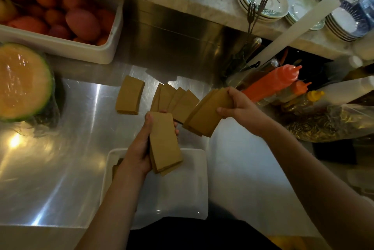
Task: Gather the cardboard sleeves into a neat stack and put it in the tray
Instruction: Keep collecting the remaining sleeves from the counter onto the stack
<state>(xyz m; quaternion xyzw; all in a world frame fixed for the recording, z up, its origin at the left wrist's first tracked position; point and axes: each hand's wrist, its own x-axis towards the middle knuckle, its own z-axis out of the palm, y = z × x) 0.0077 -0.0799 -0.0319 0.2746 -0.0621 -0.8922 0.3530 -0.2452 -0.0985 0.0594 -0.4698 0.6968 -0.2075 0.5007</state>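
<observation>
My left hand [139,148] grips a stack of brown cardboard sleeves [165,144] above the white tray [194,185] at the counter's front edge. My right hand [240,104] holds a second bunch of sleeves [206,114] just right of that stack, lifted off the steel counter. Several more sleeves [174,100] lie fanned out on the counter behind my hands. A small separate pile of sleeves [129,95] lies further left. A bit of brown cardboard [118,163] shows in the tray beside my left wrist.
A halved melon [22,81] in plastic wrap sits at the left, with a white tub of fruit [60,17] behind it. Squeeze bottles [277,81] and a bag stand at the right. Stacked plates and forks [261,2] fill the shelf behind.
</observation>
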